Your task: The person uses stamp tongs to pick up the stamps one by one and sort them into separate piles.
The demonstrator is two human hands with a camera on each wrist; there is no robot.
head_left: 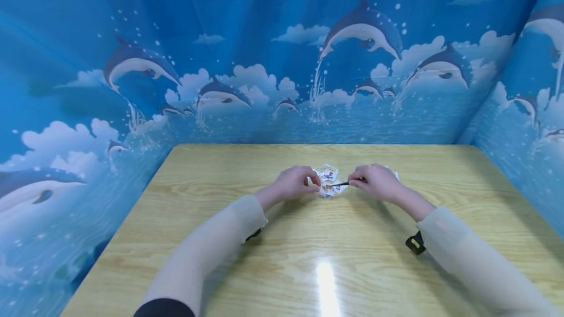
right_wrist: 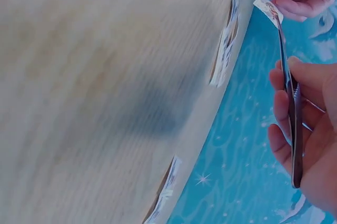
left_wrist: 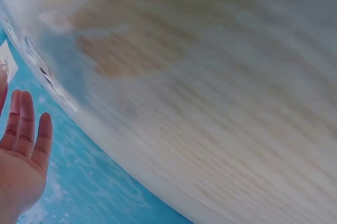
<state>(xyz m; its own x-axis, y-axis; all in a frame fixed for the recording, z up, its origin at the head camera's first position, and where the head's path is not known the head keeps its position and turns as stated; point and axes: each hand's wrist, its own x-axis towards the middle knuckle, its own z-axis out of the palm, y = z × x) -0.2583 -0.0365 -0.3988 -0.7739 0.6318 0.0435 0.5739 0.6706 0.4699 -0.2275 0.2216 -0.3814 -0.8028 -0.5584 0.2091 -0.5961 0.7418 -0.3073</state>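
Observation:
My right hand (head_left: pixel 380 180) grips slim dark metal tweezers (right_wrist: pixel 293 113), whose handle lies along the palm and whose tips point at the left hand. At the tips is a small white stamp-like paper (right_wrist: pixel 268 10) with a coloured print, lifted above the table in the right wrist view. My left hand (head_left: pixel 294 182) is right beside this paper, with thumb and forefinger apart at its edge. In the left wrist view, the other fingers (left_wrist: pixel 25 121) are loosely extended. Several similar printed papers (head_left: pixel 328 172) lie in a cluster under and between the hands.
The light wooden table (head_left: pixel 291 238) carries another small group of papers (right_wrist: pixel 164 190), partly behind the right hand in the head view. A blue dolphin-print curtain (head_left: pixel 264 53) rises along the table's back and sides. A black wrist strap (head_left: pixel 415 242) hangs below the right sleeve.

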